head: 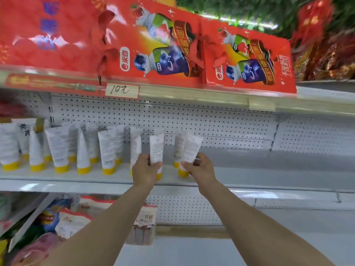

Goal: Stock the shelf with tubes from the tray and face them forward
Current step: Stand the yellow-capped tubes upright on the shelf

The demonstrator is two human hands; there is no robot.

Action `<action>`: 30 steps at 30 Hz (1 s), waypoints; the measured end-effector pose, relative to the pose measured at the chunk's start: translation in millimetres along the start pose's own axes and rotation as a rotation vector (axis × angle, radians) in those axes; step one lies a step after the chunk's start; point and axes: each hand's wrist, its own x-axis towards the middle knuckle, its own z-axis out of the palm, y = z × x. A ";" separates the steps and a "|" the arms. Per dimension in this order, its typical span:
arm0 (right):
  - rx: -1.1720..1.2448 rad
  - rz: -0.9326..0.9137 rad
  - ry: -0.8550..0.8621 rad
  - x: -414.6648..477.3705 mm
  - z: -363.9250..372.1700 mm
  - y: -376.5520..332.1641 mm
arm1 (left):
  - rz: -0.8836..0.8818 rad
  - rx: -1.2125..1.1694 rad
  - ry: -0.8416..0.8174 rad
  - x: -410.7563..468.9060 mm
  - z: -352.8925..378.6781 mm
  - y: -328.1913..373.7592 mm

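Tube (156,148) in each hand (147,167), bare shelf (269,169) rightward.

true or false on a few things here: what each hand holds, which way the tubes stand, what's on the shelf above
1. Each hand grips a tube: left hand, right hand. True.
2. The tubes on the shelf stand on blue caps. False: the caps are yellow.
3. The shelf right of the hands is full. False: it is bare.
4. Red boxes sit on the shelf above. True.
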 end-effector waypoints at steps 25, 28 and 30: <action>-0.276 -0.071 0.018 12.0 17.3 14.9 | 0.072 0.015 -0.031 10.4 17.7 -21.6; -0.284 -0.067 0.023 10.5 17.3 14.3 | 0.076 0.021 -0.028 9.9 18.6 -22.2; -0.294 -0.065 0.022 9.8 17.5 14.2 | 0.082 0.037 -0.027 8.9 18.9 -22.3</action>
